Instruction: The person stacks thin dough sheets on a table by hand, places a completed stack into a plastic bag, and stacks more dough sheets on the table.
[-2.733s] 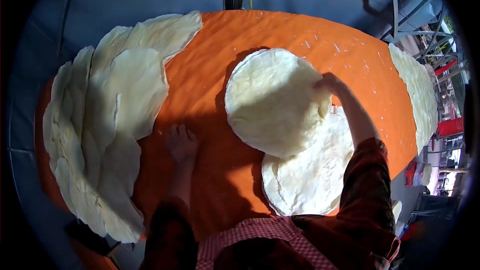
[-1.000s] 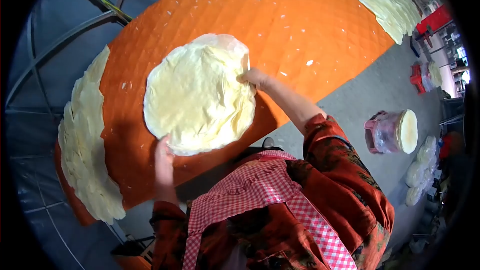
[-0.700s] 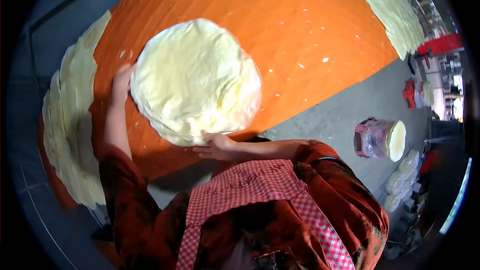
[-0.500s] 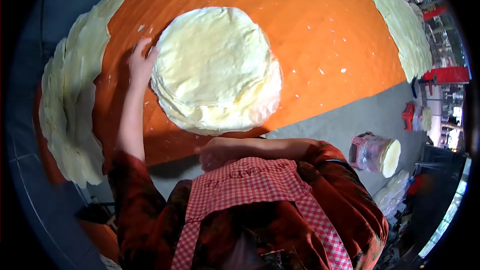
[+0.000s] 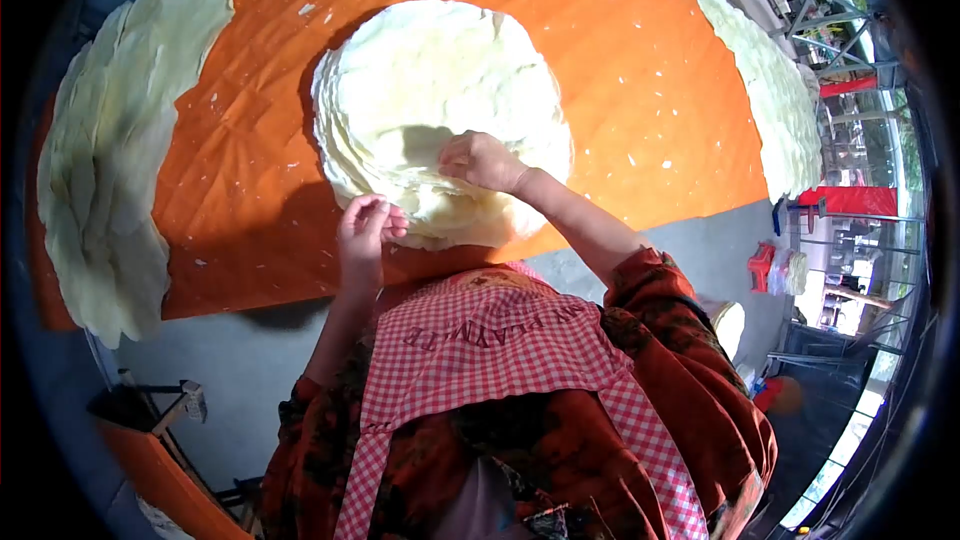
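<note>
A thick stack of thin, round, pale-yellow sheets point(image 5: 430, 70) with ragged edges lies on an orange cloth point(image 5: 620, 120) in front of me. My right hand point(image 5: 482, 161) is over the stack's near half, fingers curled into a pinch and casting a shadow on the top sheet. Whatever it pinches, if anything, is hidden by the fingers. My left hand point(image 5: 370, 225) is at the stack's near-left edge, palm partly turned up, its loosely bent fingers apart and nothing seen in them.
Overlapping rows of similar pale sheets lie along the left side point(image 5: 120, 140) and far right point(image 5: 755, 90) of the orange surface. Small pale flakes are scattered over the cloth. On the grey floor to the right stand a red stool point(image 5: 762, 266) and a wrapped pile point(image 5: 728, 328).
My right hand has risen from beside the apron to over the stack. My left hand has come from the stack's left side down to its near edge. The view has shifted.
</note>
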Tool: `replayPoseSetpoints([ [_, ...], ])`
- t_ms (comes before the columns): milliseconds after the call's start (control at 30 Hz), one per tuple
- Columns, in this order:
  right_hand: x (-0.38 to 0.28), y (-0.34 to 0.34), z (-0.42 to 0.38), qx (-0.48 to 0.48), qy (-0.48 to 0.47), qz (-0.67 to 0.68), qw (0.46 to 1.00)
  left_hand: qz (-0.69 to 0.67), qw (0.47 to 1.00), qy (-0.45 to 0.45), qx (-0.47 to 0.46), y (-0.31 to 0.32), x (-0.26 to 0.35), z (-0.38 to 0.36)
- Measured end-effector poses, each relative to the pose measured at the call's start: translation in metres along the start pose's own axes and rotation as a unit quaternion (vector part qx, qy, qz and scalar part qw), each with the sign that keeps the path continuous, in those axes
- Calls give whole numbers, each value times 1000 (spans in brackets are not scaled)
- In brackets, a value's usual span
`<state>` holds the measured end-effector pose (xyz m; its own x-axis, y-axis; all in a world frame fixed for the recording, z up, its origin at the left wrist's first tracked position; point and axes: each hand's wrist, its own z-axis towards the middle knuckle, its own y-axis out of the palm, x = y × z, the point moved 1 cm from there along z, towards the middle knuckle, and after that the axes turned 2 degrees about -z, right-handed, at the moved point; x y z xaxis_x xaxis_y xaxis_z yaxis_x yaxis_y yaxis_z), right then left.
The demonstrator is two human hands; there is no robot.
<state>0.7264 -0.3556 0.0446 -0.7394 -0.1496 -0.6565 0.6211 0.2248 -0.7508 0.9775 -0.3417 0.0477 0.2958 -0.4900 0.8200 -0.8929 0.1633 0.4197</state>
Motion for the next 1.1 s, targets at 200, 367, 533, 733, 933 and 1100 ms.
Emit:
replayPoseSetpoints([
  [200,5,-6,0,55,91,135,985,60,989,110,-76,31,-20,4],
  [367,-4,-11,-7,235,38,58,969,-35,998,39,15,75,-24,17],
  [533,-1,2,-10,178,-26,-16,984,-49,996,-44,62,95,-12,34],
  [733,5,1,-5,166,-97,-108,975,61,991,-91,75,94,-26,49],
  [933,89,-135,106,10,-55,13,998,62,981,-115,143,80,-43,59],
  [1100,95,-386,194,202,-56,-119,971,3,973,-104,205,75,-56,62],
])
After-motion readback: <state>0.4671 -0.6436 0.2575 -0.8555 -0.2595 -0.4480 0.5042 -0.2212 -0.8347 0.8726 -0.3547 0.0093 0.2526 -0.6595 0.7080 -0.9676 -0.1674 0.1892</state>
